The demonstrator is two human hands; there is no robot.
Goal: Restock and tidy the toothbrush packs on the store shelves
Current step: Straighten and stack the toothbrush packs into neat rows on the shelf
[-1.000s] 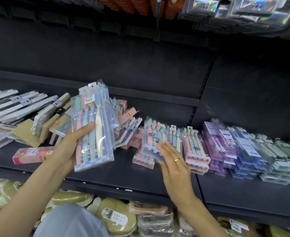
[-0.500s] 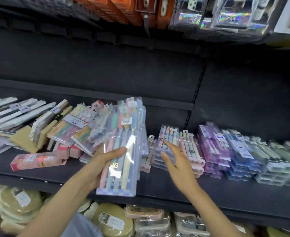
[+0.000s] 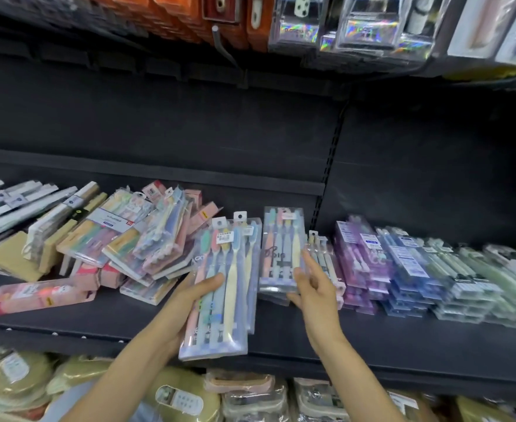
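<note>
Since the earlier frame the right hand has closed on a standing toothbrush pack mid-shelf. The left hand grips a pack bundle, tilted over the shelf's front edge.

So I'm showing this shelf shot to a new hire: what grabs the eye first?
The two hands at centre: the left hand grips a bundle of pastel toothbrush packs over the shelf edge, while the right hand holds a single pack atop a short stack. Left of them sprawls a jumbled heap of packs; to the right, purple, blue and green packs lie in neat rows.
</note>
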